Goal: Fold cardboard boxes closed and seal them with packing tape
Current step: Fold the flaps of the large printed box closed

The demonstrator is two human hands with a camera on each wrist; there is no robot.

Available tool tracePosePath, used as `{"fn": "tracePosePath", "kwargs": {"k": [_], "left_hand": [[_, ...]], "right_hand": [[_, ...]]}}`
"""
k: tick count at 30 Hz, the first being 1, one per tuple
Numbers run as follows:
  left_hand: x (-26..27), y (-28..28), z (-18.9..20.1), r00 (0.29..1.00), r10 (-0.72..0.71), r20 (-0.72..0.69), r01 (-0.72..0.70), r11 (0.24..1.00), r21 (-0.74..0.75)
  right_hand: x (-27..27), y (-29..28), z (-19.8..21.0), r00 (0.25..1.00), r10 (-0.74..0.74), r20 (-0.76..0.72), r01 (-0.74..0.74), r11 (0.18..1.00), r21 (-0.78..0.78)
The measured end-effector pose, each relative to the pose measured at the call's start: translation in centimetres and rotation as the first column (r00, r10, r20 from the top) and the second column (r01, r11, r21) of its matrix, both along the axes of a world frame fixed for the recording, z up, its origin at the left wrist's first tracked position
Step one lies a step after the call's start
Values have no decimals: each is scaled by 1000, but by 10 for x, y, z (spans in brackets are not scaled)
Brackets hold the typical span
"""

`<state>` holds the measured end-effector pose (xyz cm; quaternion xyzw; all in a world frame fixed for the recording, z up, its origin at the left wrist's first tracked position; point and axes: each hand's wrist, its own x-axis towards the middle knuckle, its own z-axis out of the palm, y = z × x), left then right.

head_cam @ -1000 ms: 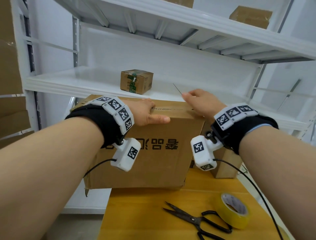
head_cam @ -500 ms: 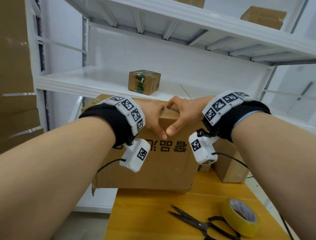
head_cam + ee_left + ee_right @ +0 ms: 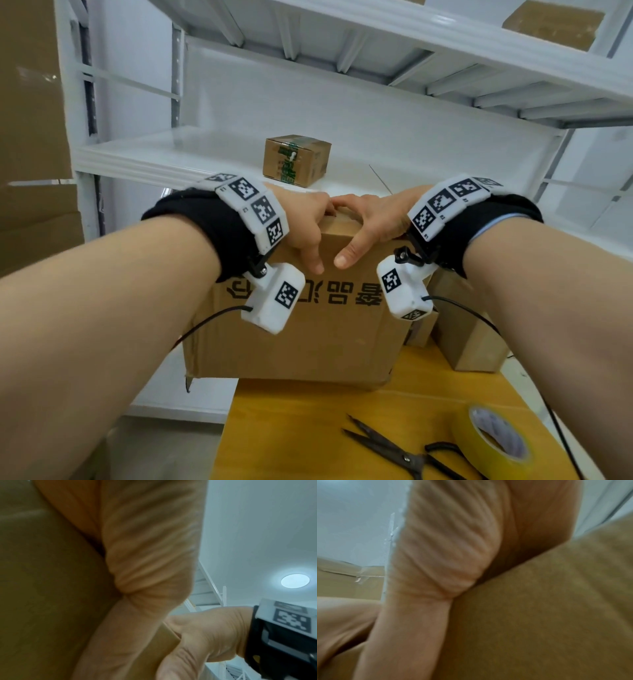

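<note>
Brown corrugated cardboard, matte, w/ black printed characters reading upside down on the near face: that's the big box (image 3: 301,329), a squat rectangular carton w/ its long axis running left-right across the view. It sits at the far edge of the desk (image 3: 291,428), overhanging the far left corner, bottom left edge a bit crushed. Top looks folded shut; seam not visible from the head view.

Both hands sit on the top near edge, approx at its middle. Left hand (image 3: 305,222) lies w/ fingers over the top & thumb flat down the front face; right hand (image 3: 373,219) mirrors it, thumb angled down toward the left thumb, tips just apart. Fingers curl over the edge, pressing; whether they grip anything on top I cannot tell. Wrist views are blurred, showing thumb and palm pressed on cardboard.

Yellow tape roll (image 3: 493,442), smooth and round, lies flat near the desk's near right corner, black scissors (image 3: 404,452) just left of it, blades open and pointing left. A second plain box (image 3: 469,329) stands at the right edge behind the big one. A small taped box (image 3: 296,159) w/ green print rests on the white metal shelf (image 3: 154,154) beyond.
</note>
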<state>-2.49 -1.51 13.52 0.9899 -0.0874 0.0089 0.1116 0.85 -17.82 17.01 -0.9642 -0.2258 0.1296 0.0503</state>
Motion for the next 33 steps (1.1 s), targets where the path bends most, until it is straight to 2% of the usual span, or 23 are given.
{"fn": "tracePosePath", "kwargs": {"k": [3,6,9,16,19,20,21,23,25,26,27,28,29,31,32,33], "left_hand": [[-1,8,4,996,64,58,-70,993,99],[2,20,6,993,105,51,-114,969,221],[2,23,8,998,27,-58,-18,988,155],[-2,25,-1,999,-44,-23,44,999,2],[-11,42,-7,980,73,186,-102,984,148],[-15,49,-11,957,108,271,-146,981,126],[-20,56,-15,923,152,353,-178,983,43],[-28,67,-23,814,287,504,-204,955,-214],[-32,77,-38,680,453,576,-174,864,-473],[-31,81,-47,625,523,579,-106,792,-601],[-31,84,-55,593,590,548,-12,687,-726],[-30,87,-64,586,660,471,67,539,-839],[-28,88,-73,608,716,342,91,365,-926],[-18,98,-105,698,715,-36,-80,28,-996],[-14,103,-125,729,646,-226,-209,-104,-972],[-12,108,-147,741,555,-378,-323,-199,-925]], "right_hand": [[-1,3,4,1000,-6,-18,6,1000,-23],[-2,7,8,998,-21,-54,22,1000,5],[-3,9,2,998,3,-60,0,999,48],[0,8,-8,995,30,-97,-19,993,116],[3,6,-8,993,-3,-118,21,988,156],[4,5,-9,992,-16,-126,37,985,168],[4,5,-9,990,-28,-135,52,982,180],[1,6,-9,989,-38,-146,66,978,196],[-2,6,-8,989,-46,-139,73,978,197],[-4,5,-8,989,-50,-139,77,977,198],[-5,5,-8,989,-54,-137,81,977,199],[-6,4,-8,989,-56,-134,82,977,198],[-6,3,-7,990,-57,-133,82,977,197],[-7,3,-8,989,-58,-138,86,975,205],[-7,2,-8,988,-58,-142,88,974,211],[-7,2,-8,988,-58,-144,88,973,213]]}}
